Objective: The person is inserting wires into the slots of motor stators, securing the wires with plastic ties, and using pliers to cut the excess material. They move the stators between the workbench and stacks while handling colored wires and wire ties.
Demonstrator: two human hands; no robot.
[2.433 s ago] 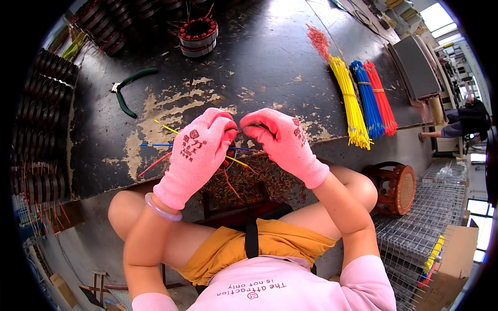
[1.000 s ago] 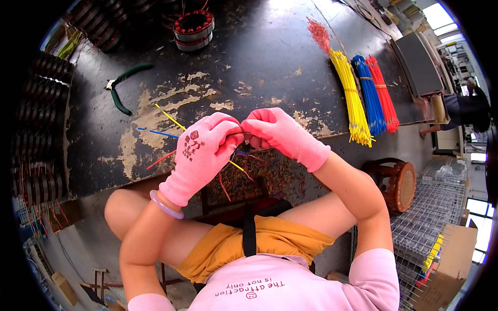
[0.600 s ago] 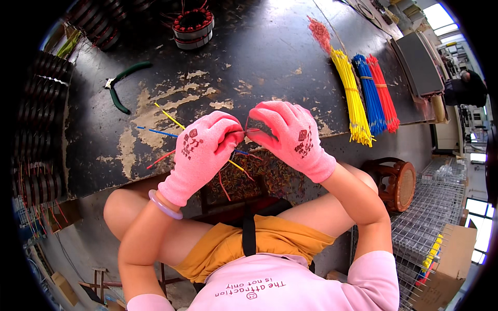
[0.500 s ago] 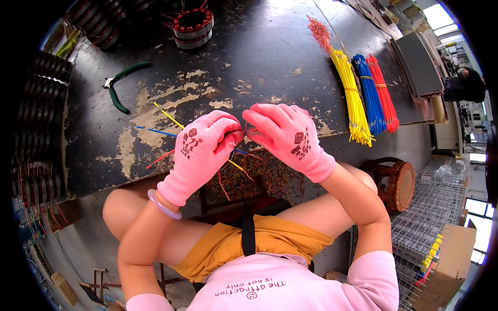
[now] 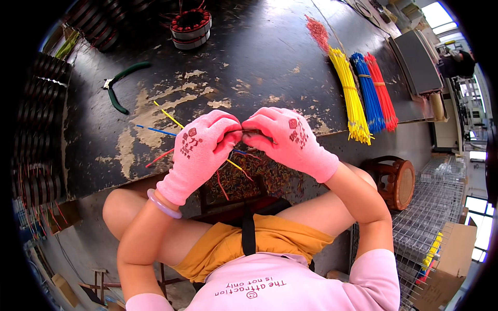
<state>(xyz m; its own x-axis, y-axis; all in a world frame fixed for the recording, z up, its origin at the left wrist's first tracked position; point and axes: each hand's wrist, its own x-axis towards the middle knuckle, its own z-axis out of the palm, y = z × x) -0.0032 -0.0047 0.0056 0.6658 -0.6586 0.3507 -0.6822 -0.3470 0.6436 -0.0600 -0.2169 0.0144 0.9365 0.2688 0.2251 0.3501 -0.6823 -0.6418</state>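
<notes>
Both hands wear pink gloves and meet at the table's near edge. My left hand (image 5: 203,139) is closed with thumb and fingers pinched on wires. A yellow wire (image 5: 169,116), a blue wire (image 5: 155,130) and a red wire (image 5: 160,158) stick out to its left. Past its other side, yellow and red ends slant down toward my lap. My right hand (image 5: 285,133) is closed too, its fingertips touching the left ones around thin wire ends. The exact pinch point is mostly hidden by the gloves.
Green-handled pliers (image 5: 115,88) lie open at left. A wound stator (image 5: 191,30) stands at the back, with more stators (image 5: 44,111) stacked along the left. Bundles of yellow (image 5: 353,98), blue (image 5: 368,93) and red wires (image 5: 383,92) lie at right. A wooden stool (image 5: 397,182) is below.
My right hand has turned slightly, and its fingers have drawn in closer against my left fingertips. The left hand and its wires stay almost where they were.
</notes>
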